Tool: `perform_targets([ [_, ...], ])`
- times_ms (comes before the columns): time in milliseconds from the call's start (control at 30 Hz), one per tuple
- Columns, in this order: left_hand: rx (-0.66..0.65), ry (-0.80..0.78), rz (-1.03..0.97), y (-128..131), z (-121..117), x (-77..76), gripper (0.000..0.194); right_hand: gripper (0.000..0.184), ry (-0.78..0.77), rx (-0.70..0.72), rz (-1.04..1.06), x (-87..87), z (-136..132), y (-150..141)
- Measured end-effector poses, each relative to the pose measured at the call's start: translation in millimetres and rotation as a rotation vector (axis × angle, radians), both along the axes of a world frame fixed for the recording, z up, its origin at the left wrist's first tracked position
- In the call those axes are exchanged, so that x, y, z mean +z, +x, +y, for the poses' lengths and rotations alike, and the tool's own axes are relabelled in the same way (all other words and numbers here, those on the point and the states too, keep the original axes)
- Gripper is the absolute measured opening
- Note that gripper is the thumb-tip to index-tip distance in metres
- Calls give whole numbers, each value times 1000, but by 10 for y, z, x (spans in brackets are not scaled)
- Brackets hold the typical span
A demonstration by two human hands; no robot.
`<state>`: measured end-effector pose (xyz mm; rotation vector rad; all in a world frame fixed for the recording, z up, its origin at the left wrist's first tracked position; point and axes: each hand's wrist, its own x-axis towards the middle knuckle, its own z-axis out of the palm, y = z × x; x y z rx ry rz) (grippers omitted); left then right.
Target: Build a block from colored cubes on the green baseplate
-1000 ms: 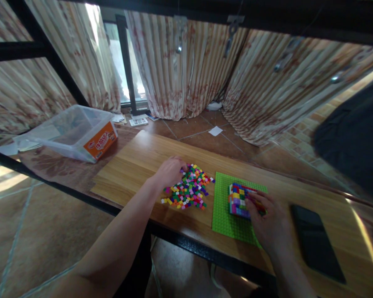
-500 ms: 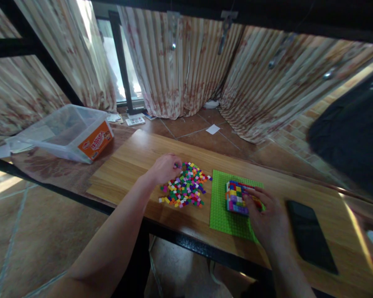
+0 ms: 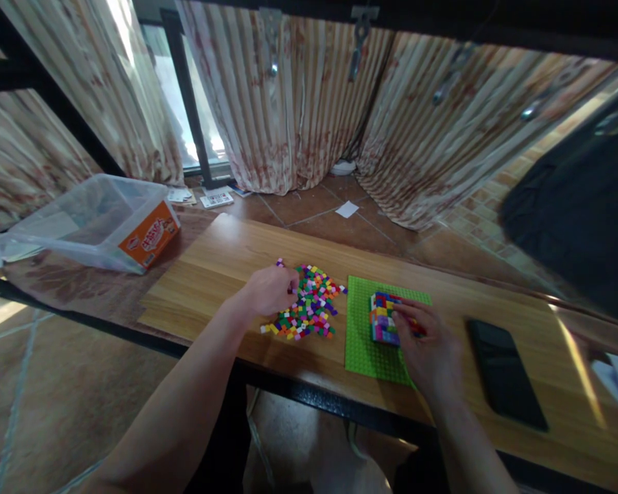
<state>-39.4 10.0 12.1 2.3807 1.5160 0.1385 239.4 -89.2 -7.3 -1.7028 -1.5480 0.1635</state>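
My left hand (image 3: 274, 291) reaches in at the left edge of a loose pile of small colourful building bricks (image 3: 314, 302). Its fingers are curled and pinched together low among the bricks; what lies between them is hidden. A green studded baseplate (image 3: 359, 336) lies right of the pile. On it stands a low, multicoloured block built of bricks (image 3: 384, 322). My right hand (image 3: 432, 343) is over the right part of this block, thumb and forefinger close together at its top. The hand covers part of the block, and anything in the pinch cannot be made out.
A black phone (image 3: 505, 374) lies on the wooden table (image 3: 206, 274) right of the baseplate. Beyond the table's left end is a clear plastic bin (image 3: 93, 237) with an orange label. Striped curtains (image 3: 288, 103) hang behind, and a dark form (image 3: 577, 199) fills the right side.
My left hand has come slightly nearer and lower at the pile's left edge, uncovering a few bricks behind it. My right hand stays at the built block, thumb and forefinger closer together. The view has shifted slightly.
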Motion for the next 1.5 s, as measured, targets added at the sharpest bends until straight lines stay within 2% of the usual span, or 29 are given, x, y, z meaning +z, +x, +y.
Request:
perform_targets([
  [300,70,46,66,138,-24,-9,16,24,65,-33,-28,103,-9,37],
  [433,72,32,-74,59,13,-1,14,23,153,-94,-49,125,-5,143],
  [567,46,-168,-523,9,38,58,18,20,220,-130,7,150,-18,148],
  [667,40,-421,-863,131,-40,115,20,16,242,-49,63,176,-55,27],
  [800,35,-729,-1078,427,-207,94,20,15,178,185,84,202,-129,-197],
  [933,108,-886,-1230,629,-296,-13,25,23,125,312,64,213,-170,-354],
  [1100,156,-963,-1324,749,-360,-68,27,30,97,318,49,184,-140,-458],
  [1300,168,-975,-1410,822,-415,-66,27,22,120,247,5,140,-99,-503],
  [1500,115,-948,-1347,786,-429,-71,24,24,72,281,25,124,-100,-504],
])
